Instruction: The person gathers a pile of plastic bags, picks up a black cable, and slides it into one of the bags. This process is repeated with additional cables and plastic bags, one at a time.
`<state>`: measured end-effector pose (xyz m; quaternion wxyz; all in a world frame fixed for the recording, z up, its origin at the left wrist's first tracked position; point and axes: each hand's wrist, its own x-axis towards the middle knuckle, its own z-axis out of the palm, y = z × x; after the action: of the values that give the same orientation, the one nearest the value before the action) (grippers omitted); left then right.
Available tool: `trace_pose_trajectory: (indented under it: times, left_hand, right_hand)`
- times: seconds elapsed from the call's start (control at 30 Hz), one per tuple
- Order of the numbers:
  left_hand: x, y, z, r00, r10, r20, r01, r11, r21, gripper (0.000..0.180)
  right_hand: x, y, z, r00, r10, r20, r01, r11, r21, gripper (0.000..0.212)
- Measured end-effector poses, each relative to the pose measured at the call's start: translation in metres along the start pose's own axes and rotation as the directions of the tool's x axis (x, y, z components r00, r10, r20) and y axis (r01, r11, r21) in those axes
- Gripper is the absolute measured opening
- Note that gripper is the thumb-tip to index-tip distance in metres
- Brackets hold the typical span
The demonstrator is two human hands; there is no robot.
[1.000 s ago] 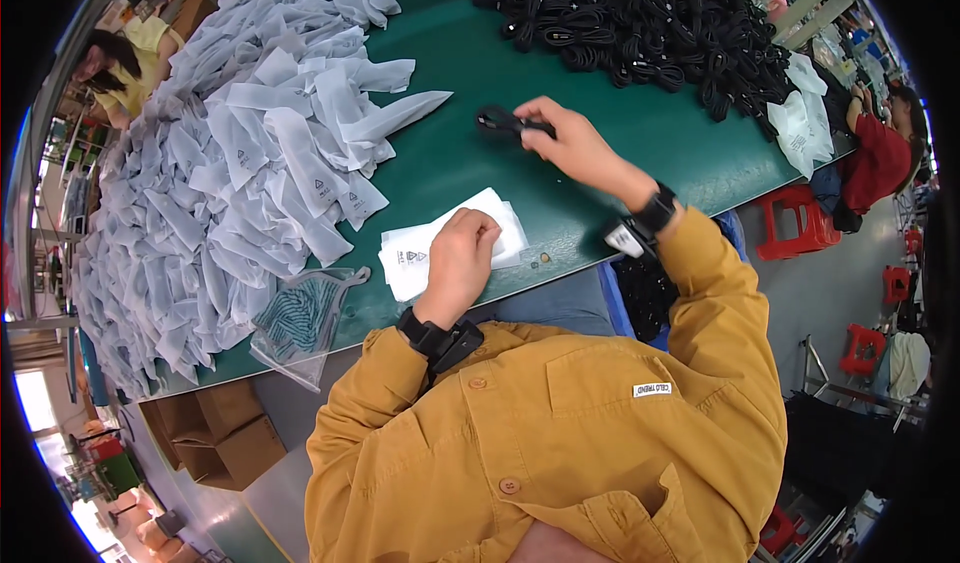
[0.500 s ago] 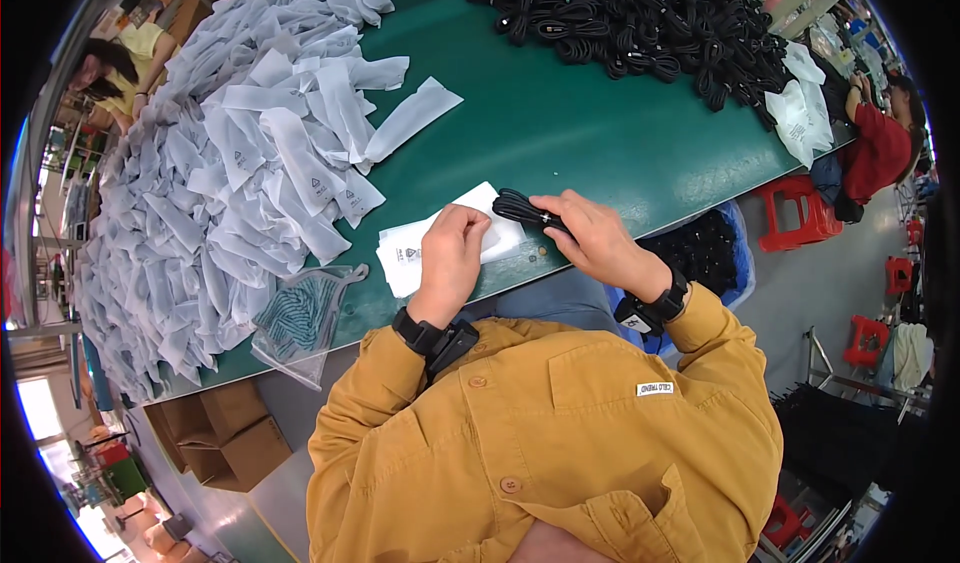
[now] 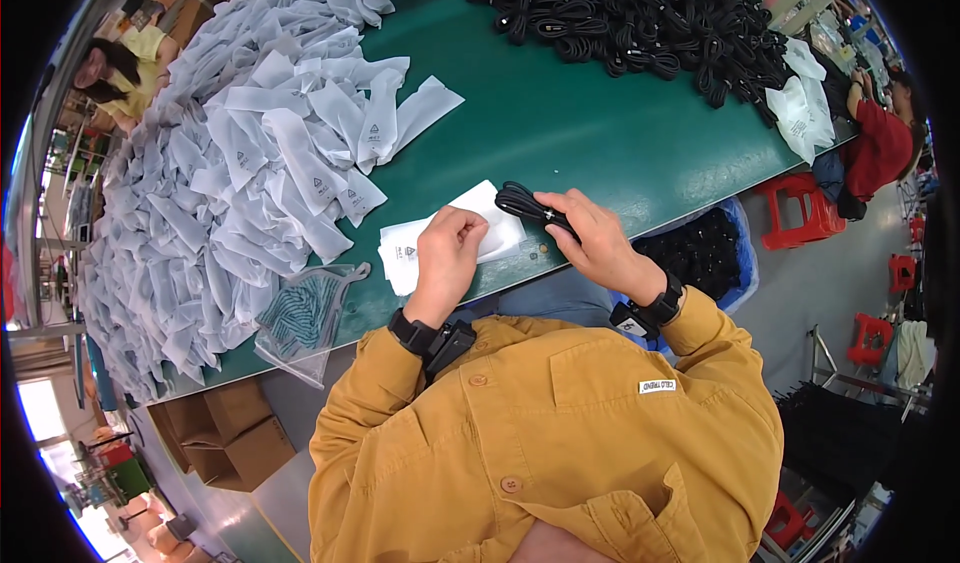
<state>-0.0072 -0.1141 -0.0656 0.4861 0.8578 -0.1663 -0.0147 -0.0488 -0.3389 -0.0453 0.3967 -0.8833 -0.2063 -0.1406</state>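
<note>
A coiled black cable is in my right hand, thumb and fingers closed around its near end. Its far loops stick out over the right part of a stack of flat white plastic bags near the table edge. My left hand rests over the middle of that stack, with thumb and fingertips pressed together in a pinch. Whether a bag's film is between those fingertips is hidden. A short gap separates the left fingertips from the cable.
Filled whitish bags heap up on the left of the green table. Black cable coils pile at the far right. A clear pouch with teal contents lies front left. A blue-lined bin and red stools stand right.
My hands barely shift, keeping the cable over the bags. A filled bag appears on the right edge of the heap. A dark object enters at the top, and the person at left changes posture.
</note>
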Motion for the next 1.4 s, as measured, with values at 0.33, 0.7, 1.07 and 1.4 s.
trace_pose_trajectory:
  times: [0.33, 0.7, 1.07, 1.4]
  left_hand:
    - [-0.002, -0.001, -0.001, 0.991, -0.132, -0.035, 0.121, 0.966, -0.229, 0.008]
    - [0.011, 0.035, -0.021, 0.961, 0.265, -0.074, -0.266, 0.964, 0.003, 0.003]
    - [0.086, 0.018, -0.137, 0.991, -0.12, -0.063, 0.002, 0.478, -0.878, 0.014]
    - [0.104, 0.05, -0.161, 0.968, -0.199, -0.152, 0.086, 0.835, -0.544, 0.013]
  right_hand:
    - [0.003, 0.005, -0.005, 0.953, -0.245, 0.179, 0.264, 0.96, -0.097, 0.046]
    - [0.034, -0.004, 0.008, 0.993, -0.097, 0.073, 0.067, 0.939, 0.337, 0.033]
    - [0.2, 0.048, 0.04, 0.994, -0.097, -0.058, 0.1, 0.993, 0.058, 0.031]
    - [0.297, 0.119, 0.112, 0.993, -0.011, 0.114, 0.07, 0.847, -0.527, 0.032]
